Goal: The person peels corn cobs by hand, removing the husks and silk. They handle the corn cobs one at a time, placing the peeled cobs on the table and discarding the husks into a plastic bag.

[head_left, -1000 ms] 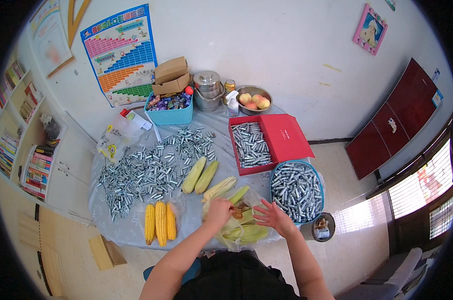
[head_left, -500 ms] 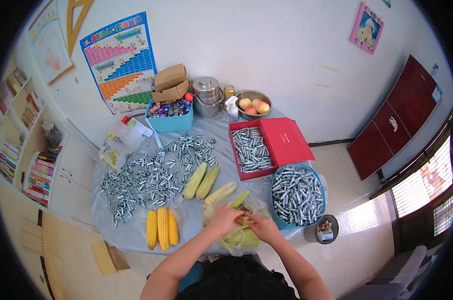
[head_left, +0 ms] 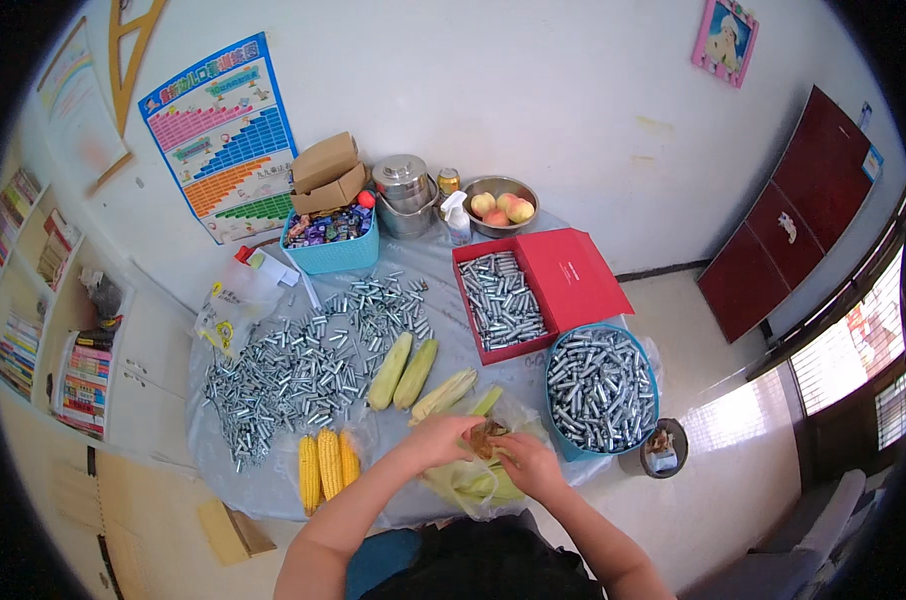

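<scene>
Above a clear plastic bag point(head_left: 518, 415) of green corn husks point(head_left: 478, 480), my left hand point(head_left: 443, 441) and my right hand point(head_left: 531, 464) meet with bent fingers around a tuft of brown corn silk point(head_left: 485, 438). Whether an ear of corn sits beneath the silk is hidden by my hands. A strip of green husk point(head_left: 487, 401) sticks up just beyond my fingers. Farther off lie several ears in pale green husk point(head_left: 415, 373), the closest one point(head_left: 443, 396) beside my left hand. Left of my left forearm rest three peeled yellow cobs point(head_left: 330, 463) on plastic.
Loose metal cylinders point(head_left: 283, 370) cover the table's left side. More fill a red box point(head_left: 535, 335) and a blue basket point(head_left: 656, 400) at right. Behind stand a blue basket point(head_left: 338, 257) of small packets, a steel pail point(head_left: 407, 215), a spray bottle point(head_left: 457, 225) and a bowl point(head_left: 518, 232) of peaches.
My view has shifted and tilted slightly. Both hands stay together over the bag, the brown silk now showing more between my fingers. My left forearm now covers part of the yellow cobs.
</scene>
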A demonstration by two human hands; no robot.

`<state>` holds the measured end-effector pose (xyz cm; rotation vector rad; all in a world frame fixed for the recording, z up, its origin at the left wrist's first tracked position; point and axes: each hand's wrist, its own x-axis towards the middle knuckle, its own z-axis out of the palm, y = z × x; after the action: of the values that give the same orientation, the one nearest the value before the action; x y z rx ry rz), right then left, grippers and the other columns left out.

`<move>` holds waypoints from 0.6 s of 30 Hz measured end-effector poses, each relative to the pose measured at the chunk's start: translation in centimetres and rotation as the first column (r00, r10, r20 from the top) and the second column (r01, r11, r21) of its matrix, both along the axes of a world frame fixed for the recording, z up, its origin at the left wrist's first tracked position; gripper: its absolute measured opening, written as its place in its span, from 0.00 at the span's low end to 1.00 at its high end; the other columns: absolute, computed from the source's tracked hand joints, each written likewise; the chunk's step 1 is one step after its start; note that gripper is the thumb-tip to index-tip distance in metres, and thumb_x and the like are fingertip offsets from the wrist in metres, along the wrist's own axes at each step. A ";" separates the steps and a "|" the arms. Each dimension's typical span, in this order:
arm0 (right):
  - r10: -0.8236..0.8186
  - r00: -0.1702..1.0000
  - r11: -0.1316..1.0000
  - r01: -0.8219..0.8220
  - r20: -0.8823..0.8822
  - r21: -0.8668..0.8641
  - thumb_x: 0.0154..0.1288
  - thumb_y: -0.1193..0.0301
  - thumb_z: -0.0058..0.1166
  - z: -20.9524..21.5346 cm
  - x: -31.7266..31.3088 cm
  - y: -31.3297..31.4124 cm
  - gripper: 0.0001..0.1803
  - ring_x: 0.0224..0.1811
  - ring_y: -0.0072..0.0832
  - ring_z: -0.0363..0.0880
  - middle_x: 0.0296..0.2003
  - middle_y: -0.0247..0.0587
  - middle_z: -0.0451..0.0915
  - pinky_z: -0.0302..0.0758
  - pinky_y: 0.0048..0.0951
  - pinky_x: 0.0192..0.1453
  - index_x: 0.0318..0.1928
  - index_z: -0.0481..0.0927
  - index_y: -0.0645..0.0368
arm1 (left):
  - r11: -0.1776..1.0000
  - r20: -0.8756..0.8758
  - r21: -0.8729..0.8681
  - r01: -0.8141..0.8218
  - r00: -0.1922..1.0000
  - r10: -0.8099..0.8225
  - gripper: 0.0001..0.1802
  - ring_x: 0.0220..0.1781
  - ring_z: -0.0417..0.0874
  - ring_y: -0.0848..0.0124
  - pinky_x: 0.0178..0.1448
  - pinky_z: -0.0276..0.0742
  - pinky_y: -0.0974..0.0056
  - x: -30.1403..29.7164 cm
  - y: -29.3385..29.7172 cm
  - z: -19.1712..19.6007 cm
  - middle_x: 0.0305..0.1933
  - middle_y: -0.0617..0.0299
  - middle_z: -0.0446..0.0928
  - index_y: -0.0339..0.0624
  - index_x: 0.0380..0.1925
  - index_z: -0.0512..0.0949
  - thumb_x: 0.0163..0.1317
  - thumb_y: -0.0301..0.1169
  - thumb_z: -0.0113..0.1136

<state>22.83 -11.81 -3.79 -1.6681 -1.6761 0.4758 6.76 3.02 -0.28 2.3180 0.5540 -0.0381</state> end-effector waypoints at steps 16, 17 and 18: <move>-0.005 0.994 0.994 0.017 0.111 -0.107 0.53 0.73 0.54 -1.5 0.4 0.0 0.17 0.51 0.41 0.72 0.45 0.42 0.76 0.69 0.37 0.55 0.46 0.77 0.55 | 0.984 0.306 -0.007 -0.178 0.937 0.172 0.16 0.41 0.76 0.56 0.46 0.72 0.57 1.0 3.8 -1.4 0.40 0.54 0.77 0.43 0.40 0.77 0.49 0.31 0.62; -0.034 0.998 0.992 0.041 0.062 -0.119 0.53 0.74 0.54 -1.8 0.6 -0.3 0.16 0.51 0.41 0.72 0.46 0.43 0.76 0.69 0.37 0.55 0.45 0.78 0.55 | 0.958 0.240 0.000 -0.285 0.930 0.277 0.16 0.41 0.76 0.56 0.47 0.72 0.57 0.8 5.4 -2.2 0.40 0.53 0.77 0.42 0.39 0.77 0.49 0.33 0.63; -0.064 0.998 0.990 0.065 0.016 -0.129 0.54 0.74 0.55 -2.0 0.8 -0.6 0.15 0.51 0.41 0.73 0.46 0.43 0.76 0.69 0.37 0.55 0.45 0.78 0.55 | 0.921 0.180 0.017 -0.388 0.908 0.379 0.16 0.42 0.76 0.55 0.48 0.72 0.57 0.7 6.9 -3.2 0.40 0.52 0.77 0.42 0.38 0.76 0.49 0.34 0.64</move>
<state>23.59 -12.36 -5.81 -1.8155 -1.6240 0.5546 7.46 9.90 -3.51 2.1938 0.9198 0.3667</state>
